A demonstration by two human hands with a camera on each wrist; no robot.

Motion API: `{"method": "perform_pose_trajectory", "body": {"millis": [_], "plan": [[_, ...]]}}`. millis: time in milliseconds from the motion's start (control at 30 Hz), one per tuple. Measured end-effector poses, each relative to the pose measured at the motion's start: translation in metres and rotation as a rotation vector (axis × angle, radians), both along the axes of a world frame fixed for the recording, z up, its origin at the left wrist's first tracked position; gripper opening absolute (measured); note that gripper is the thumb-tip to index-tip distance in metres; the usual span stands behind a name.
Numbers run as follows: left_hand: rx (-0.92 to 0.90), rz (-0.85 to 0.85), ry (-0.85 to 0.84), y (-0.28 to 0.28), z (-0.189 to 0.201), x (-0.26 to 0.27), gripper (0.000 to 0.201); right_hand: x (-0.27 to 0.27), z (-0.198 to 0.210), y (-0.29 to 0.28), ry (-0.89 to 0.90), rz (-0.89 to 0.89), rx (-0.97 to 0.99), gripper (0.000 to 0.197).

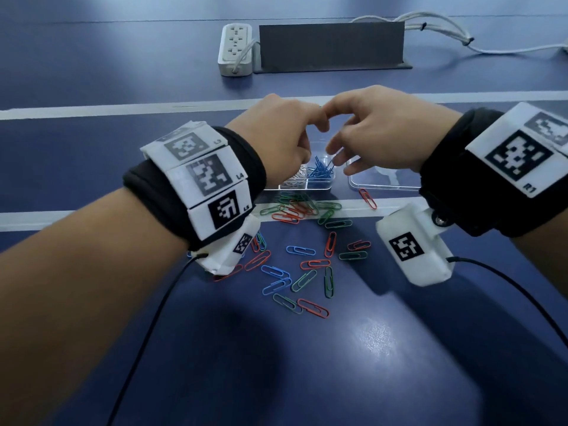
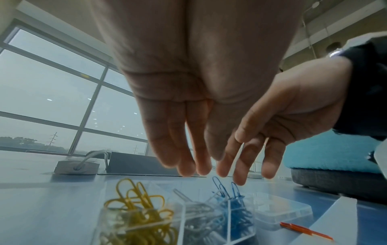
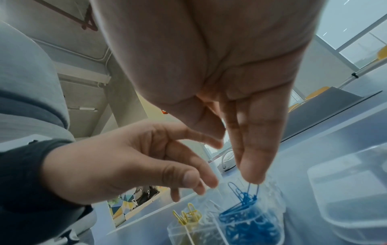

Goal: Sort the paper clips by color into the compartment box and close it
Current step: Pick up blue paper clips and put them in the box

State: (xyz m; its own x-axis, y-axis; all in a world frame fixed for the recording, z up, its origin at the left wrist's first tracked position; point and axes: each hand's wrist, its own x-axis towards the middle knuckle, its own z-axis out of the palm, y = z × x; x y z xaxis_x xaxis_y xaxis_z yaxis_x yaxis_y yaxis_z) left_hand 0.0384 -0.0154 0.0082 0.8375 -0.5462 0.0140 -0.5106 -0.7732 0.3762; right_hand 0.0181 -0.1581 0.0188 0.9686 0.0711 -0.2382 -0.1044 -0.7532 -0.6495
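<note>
Both hands hovered over the clear compartment box (image 1: pixel 319 185). The right hand (image 1: pixel 381 133) pinched a blue paper clip (image 3: pixel 253 190) by its upper end, its lower end among the blue clips (image 1: pixel 319 170) heaped in one compartment. The left hand (image 1: pixel 276 139) hung beside it with fingers loosely extended, holding nothing. Just right of the box lay its clear lid (image 1: pixel 384 179). Nearer than the box, red, green and blue loose clips (image 1: pixel 301 265) were scattered on the tabletop (image 1: pixel 368 348).
</note>
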Motion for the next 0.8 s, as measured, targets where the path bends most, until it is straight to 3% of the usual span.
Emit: {"method": "perform_pose_trajectory", "body": {"millis": [67,200,333,533,633,800], "plan": [[-0.022,0.004,-0.001,0.006,0.001,-0.002,0.033,-0.002,-0.002,-0.002,-0.031,0.015,-0.025,0.038],[0.007,-0.008,-0.032,0.021,-0.001,-0.005,0.017,-0.003,-0.006,-0.004,-0.156,0.125,-0.312,0.041],[0.022,-0.013,-0.008,0.034,-0.003,-0.011,0.015,-0.004,-0.018,0.001,-0.185,0.262,-0.451,0.042],[0.032,-0.01,0.003,0.045,-0.004,-0.019,0.017,-0.001,-0.013,0.003,-0.292,0.33,-0.477,0.043],[0.022,-0.015,0.003,0.046,-0.003,-0.021,0.017,-0.002,-0.019,0.007,-0.238,0.398,-0.518,0.042],[0.016,-0.02,0.013,0.048,-0.006,-0.025,0.017,-0.002,-0.014,0.007,-0.274,0.293,-0.449,0.039]]}}
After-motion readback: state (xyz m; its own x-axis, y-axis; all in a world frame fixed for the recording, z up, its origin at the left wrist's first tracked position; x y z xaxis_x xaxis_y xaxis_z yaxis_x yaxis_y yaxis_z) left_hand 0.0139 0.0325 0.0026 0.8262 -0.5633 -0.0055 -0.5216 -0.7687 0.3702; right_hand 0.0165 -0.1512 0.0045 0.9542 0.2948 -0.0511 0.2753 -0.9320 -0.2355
